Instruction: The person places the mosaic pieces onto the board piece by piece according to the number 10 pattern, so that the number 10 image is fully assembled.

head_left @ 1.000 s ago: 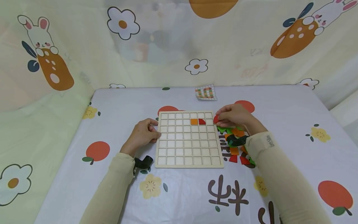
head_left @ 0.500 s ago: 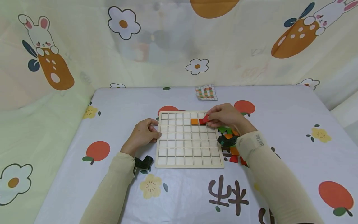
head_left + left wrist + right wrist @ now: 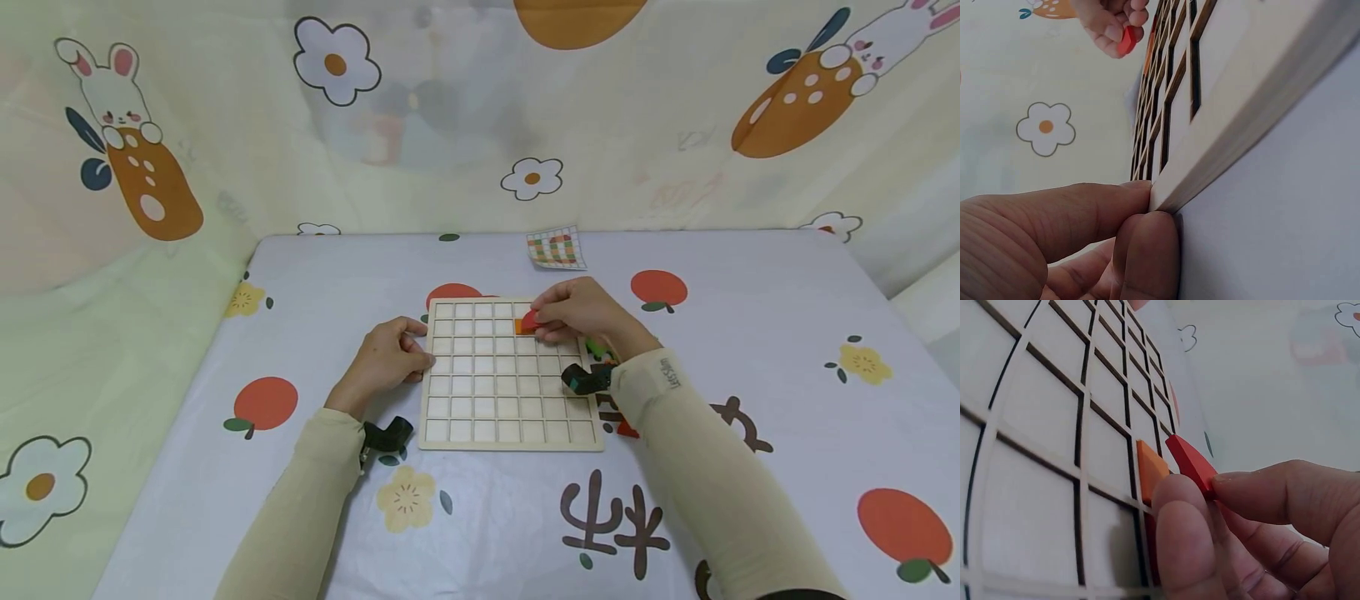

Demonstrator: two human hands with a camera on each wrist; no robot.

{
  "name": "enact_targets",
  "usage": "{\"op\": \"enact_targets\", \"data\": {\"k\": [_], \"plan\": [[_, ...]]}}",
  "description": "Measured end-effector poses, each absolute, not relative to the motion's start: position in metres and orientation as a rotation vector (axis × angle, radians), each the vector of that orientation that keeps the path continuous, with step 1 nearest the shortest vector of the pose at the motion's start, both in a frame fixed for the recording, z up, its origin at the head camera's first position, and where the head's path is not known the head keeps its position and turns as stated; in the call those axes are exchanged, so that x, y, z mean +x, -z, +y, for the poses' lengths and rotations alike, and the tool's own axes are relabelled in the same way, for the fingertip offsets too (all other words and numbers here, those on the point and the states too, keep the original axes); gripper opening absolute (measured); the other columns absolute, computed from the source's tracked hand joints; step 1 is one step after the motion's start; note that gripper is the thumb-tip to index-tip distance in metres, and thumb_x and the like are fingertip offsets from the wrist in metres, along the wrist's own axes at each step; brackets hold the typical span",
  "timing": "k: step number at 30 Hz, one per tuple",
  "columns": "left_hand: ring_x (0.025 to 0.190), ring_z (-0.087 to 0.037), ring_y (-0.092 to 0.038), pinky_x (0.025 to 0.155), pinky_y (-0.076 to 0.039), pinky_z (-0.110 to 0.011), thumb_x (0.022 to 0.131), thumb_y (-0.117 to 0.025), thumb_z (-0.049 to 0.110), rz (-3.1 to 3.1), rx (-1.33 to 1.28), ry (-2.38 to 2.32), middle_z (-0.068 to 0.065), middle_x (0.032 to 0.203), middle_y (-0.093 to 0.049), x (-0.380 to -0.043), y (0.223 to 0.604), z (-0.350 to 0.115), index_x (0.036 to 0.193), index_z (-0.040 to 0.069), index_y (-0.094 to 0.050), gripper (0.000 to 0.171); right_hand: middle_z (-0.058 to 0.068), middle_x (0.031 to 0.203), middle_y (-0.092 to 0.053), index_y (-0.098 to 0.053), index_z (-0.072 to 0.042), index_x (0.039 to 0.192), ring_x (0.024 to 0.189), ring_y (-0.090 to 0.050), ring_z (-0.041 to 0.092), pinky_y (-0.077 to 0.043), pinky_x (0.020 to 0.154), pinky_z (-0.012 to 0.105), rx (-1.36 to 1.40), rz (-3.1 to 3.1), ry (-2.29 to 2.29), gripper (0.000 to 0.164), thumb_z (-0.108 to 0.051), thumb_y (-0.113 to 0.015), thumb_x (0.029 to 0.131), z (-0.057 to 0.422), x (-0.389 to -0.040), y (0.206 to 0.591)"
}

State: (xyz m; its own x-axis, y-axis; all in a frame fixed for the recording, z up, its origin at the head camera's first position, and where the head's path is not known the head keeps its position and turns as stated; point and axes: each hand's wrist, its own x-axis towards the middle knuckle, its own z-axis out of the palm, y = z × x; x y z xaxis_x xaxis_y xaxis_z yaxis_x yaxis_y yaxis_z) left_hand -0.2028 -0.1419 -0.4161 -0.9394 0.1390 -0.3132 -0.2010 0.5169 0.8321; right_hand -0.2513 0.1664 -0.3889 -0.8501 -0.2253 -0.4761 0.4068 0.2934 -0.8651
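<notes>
A wooden grid board [image 3: 472, 386] lies flat on the table. My left hand [image 3: 386, 354] pinches its left edge between thumb and fingers, as the left wrist view shows up close. My right hand [image 3: 585, 312] is over the board's upper right cells and holds a red quarter-circle tile [image 3: 1192, 464] between thumb and fingertips. An orange square tile [image 3: 1152, 472] sits in a cell right beside the held one. Another red tile [image 3: 1151, 540] in the neighbouring cell is mostly hidden behind my right fingers.
Loose tiles lie to the board's right, mostly under my right arm; a green tile [image 3: 597, 348] and a red one show. Behind the board lies a small patterned card [image 3: 557, 248]. A printed cloth [image 3: 495, 517] covers the table, and a fabric backdrop hangs behind.
My right hand has moved left from beside the board to above its upper right cells, carrying the red tile. The left hand has stayed at the board's edge.
</notes>
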Motion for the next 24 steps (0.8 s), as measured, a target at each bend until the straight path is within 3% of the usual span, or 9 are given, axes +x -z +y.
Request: {"op": "enact_targets", "data": {"k": [24], "plan": [[0.069, -0.016, -0.065, 0.064, -0.056, -0.024, 0.093, -0.076, 0.007, 2.427, -0.056, -1.391, -0.009, 0.092, -0.063, -0.203, 0.417, -0.141, 0.133, 0.003, -0.059, 0.043, 0.013, 0.084, -0.074, -0.066, 0.005, 0.117, 0.067, -0.071, 0.016, -0.061, 0.064, 0.027, 0.076, 2.117, 1.528, 0.021, -0.006, -0.067, 0.099, 0.139, -0.258, 0.391]]}}
